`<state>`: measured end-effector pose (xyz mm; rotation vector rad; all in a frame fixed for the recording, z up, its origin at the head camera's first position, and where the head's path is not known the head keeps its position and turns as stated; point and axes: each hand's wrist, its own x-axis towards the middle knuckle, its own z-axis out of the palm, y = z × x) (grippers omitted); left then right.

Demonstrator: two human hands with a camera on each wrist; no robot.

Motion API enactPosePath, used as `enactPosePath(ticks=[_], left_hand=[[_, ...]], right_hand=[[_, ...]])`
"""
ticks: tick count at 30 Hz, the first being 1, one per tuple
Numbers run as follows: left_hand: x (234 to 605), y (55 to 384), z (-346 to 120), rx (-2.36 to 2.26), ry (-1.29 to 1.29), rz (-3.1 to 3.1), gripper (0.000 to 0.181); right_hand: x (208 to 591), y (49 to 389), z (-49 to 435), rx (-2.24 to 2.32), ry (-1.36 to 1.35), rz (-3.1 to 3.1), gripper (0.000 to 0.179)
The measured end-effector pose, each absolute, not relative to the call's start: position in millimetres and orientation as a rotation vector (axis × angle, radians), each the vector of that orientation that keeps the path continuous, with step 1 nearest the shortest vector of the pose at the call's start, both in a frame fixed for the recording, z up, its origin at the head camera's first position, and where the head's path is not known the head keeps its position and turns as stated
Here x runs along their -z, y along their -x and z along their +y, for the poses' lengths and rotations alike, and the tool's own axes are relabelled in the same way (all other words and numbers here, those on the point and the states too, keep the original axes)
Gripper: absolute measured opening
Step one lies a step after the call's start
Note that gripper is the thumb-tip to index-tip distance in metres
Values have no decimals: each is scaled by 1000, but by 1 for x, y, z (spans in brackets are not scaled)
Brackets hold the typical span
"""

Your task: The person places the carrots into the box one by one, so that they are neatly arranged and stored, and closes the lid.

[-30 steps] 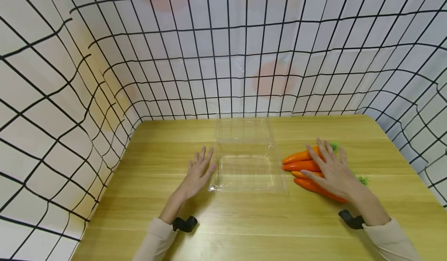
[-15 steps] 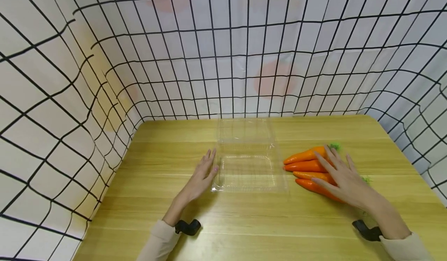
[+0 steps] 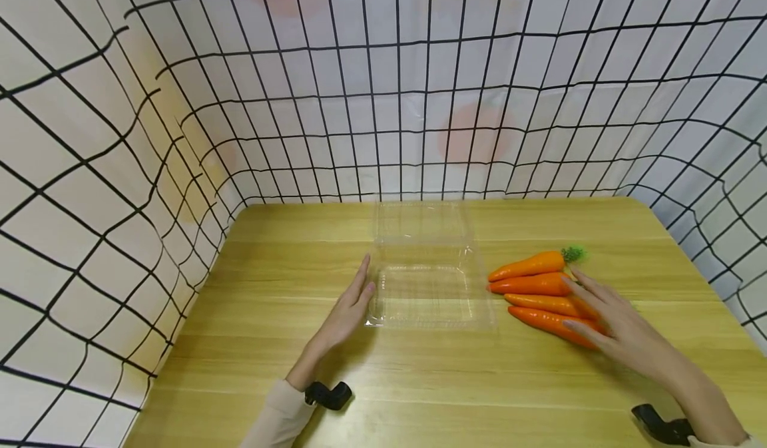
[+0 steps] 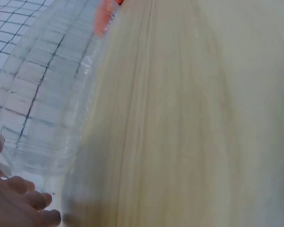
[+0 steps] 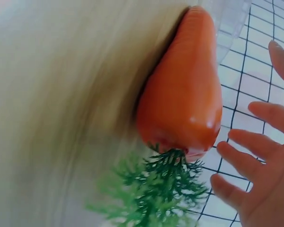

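Note:
A clear plastic clamshell box [image 3: 425, 295] lies in the middle of the table, its lid [image 3: 421, 220] folded back toward the wall. My left hand [image 3: 347, 308] is at the box's left side, fingers straight and fingertips right at the rim. To the right of the box several orange carrots lie side by side, among them the far carrot [image 3: 527, 265] with a green leafy top [image 3: 573, 254] and the near carrot [image 3: 548, 323]. Over their thick ends hovers my right hand [image 3: 629, 331], fingers extended and spread. The right wrist view shows one carrot [image 5: 184, 90] close up, beside those fingers.
A wooden table [image 3: 419, 381] carries everything. White sheeting behind a black wire grid [image 3: 407, 115] rises at the back and both sides. A black wrist camera [image 3: 328, 395] sits on the left wrist, another black camera [image 3: 662, 425] on the right.
My right hand has moved right and toward me, uncovering more of the carrots. The left hand has turned more edge-on beside the box. Box and carrots stay in place.

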<state>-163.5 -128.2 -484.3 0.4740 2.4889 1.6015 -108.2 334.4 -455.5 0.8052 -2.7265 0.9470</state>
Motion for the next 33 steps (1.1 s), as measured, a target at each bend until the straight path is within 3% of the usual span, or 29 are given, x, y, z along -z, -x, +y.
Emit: enactPosePath(ticks=[5,33], left_hand=[[486,164,-124,-1655,-442,2469,61],[487,160,-117,-1751,-393,2404,58]], right_hand=[[460,96,350,-812,-625,-2739,76],[480,95,349,-727,-807,-2555,60]])
